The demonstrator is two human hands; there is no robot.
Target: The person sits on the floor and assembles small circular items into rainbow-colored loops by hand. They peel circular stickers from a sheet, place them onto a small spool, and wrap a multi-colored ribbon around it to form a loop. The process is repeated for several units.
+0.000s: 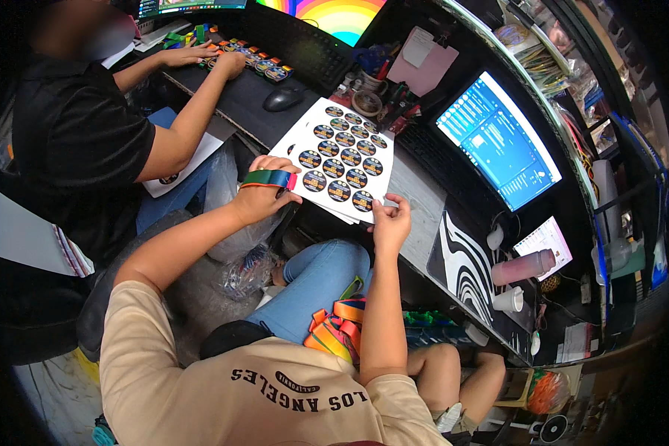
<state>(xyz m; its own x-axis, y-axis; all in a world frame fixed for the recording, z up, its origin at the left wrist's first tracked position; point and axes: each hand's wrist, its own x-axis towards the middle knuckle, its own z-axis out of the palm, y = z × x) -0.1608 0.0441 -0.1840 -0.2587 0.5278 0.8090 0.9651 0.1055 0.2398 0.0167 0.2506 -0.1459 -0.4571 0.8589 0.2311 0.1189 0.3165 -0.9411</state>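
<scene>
My left hand [264,195] is closed at the left edge of a white sheet of round stickers [316,199], with a multicoloured ribbon [264,178] of green, blue and red lying across its fingers. My right hand [392,223] pinches the near right corner of that sheet between thumb and fingers. Rows of black round stickers with orange and white print cover the sheet, and further paper edges show beneath it. Folded orange, red and blue ribbons [334,334] rest on my lap.
At left a co-worker's hands [227,63] handle a row of ribboned round pieces [264,61] on the desk. A mouse [282,99], a tape roll [366,102] and a clipboard [424,63] lie beyond the sheet. To the right are a lit monitor [498,141], a pink bottle [524,267] and a white cup [508,299].
</scene>
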